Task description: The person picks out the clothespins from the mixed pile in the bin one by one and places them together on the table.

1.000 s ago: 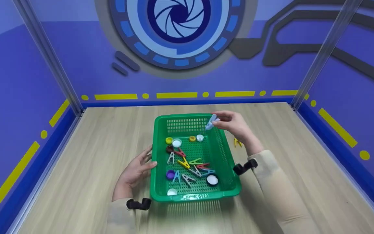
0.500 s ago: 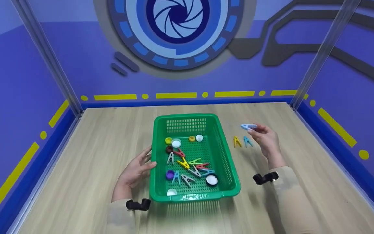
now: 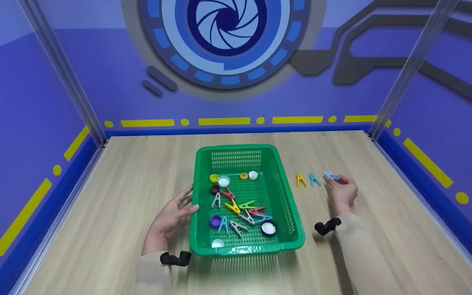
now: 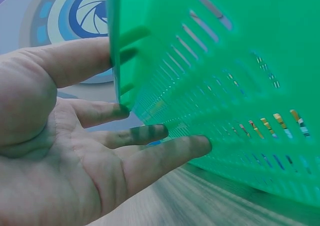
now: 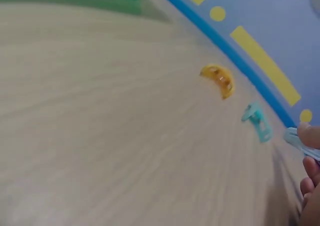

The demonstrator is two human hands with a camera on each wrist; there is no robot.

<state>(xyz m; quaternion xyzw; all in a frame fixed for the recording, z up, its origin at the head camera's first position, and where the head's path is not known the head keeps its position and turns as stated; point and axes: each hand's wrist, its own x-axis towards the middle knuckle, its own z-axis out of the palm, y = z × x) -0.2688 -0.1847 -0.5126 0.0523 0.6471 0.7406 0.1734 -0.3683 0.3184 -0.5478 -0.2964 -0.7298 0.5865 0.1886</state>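
Observation:
My left hand [image 3: 172, 215] holds the left rim of a green plastic basket [image 3: 247, 248], its thumb at the rim and its fingers against the slotted outer wall [image 4: 235, 110]. To the right of the basket, my right hand [image 3: 342, 192] pinches a light blue clothespin [image 3: 331, 175] low over the table. Beside it on the tabletop lie a yellow clothespin [image 3: 300, 180] and a blue clothespin [image 3: 314, 180], roughly in a row. At the right wrist view's edge, the held clothespin [image 5: 296, 139] shows between thumb and fingers.
Inside the basket are several clothespins, among them a yellow one [image 3: 232, 206] and a green one [image 3: 247, 204]. Several bottle caps lie there too, including a purple cap [image 3: 216, 221] and a black-rimmed cap [image 3: 268, 228]. Blue-purple panels surround the wooden table [image 3: 137, 172].
My right hand has carried the light blue clothespin from over the basket out to the right and lowered it beside the other two. The left hand stays at the rim.

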